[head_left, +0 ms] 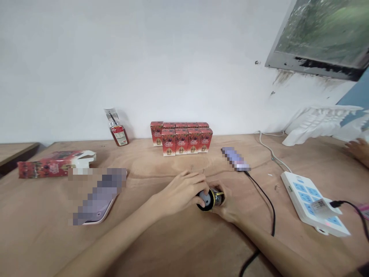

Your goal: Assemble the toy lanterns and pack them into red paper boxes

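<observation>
Both my hands meet at the middle of a wooden table (178,246). They hold a small dark round jar (210,198) with a grey cap and a yellow band, lying on its side. My left hand (181,192) has its fingers curled over the capped end. My right hand (230,202) wraps the other end from the right. Several small red boxes (182,138) stand in two rows at the back of the table, beyond my hands.
A phone (96,200) lies left of my hands, and a red carton (54,163) lies on its side beyond it. A bottle in a bag (117,130) leans on the wall. A white power strip (313,202) and black cable (269,207) sit right. Another person's hand (359,151) shows far right.
</observation>
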Demonstrator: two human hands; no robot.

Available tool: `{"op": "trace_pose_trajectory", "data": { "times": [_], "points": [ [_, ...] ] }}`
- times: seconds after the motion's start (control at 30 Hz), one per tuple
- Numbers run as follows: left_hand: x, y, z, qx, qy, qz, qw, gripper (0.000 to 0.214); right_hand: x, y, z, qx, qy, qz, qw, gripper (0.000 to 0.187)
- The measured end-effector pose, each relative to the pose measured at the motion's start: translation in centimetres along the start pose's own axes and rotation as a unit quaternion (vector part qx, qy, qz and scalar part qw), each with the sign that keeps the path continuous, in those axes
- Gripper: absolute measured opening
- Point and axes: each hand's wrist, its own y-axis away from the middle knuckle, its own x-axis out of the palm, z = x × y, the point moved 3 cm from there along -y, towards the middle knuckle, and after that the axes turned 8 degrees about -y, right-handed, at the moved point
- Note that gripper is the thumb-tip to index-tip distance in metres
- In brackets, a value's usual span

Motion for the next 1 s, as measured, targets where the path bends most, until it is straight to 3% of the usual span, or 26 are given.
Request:
{"op": "trace_pose_trajectory", "data": {
  "times": [0.23, 0.4, 0.5, 0.63, 0.73, 0.83, 1.0],
  "points": [
    [-0.4, 0.2, 0.5, -0.022, 0.027, -0.004, 0.999, 0.007, 0.3, 0.1, 0.6, 0.023, -0.005, 0.010, 1.000, 0.045],
    [-0.4, 0.2, 0.6, -0.041, 0.090, 0.010, 0.995, 0.010, 0.3, 0.2, 0.8, -0.029, 0.056, 0.011, 0.998, 0.042],
    [-0.1, 0.1, 1.0, -0.095, 0.173, -0.019, 0.980, 0.010, 0.1, 0.5, 0.5, -0.103, 0.140, -0.045, 0.984, 0.039],
    [1.6, 0.1, 1.8, -0.229, 0.289, -0.041, 0.929, 0.013, -0.2, 0.7, 0.7, -0.227, 0.265, -0.147, 0.925, 0.034],
    [3.0, 0.1, 2.1, -0.294, 0.432, -0.030, 0.852, 0.023, -0.2, 0.6, 1.2, -0.287, 0.324, -0.166, 0.886, 0.034],
    [3.8, -0.1, 2.1, -0.325, 0.538, -0.010, 0.778, 0.031, -0.2, 0.4, 1.6, -0.322, 0.350, -0.155, 0.866, 0.037],
    [3.7, -0.2, 1.9, -0.376, 0.522, 0.014, 0.765, 0.022, -0.1, 0.5, 1.2, -0.354, 0.393, -0.127, 0.839, 0.046]
  ]
}}
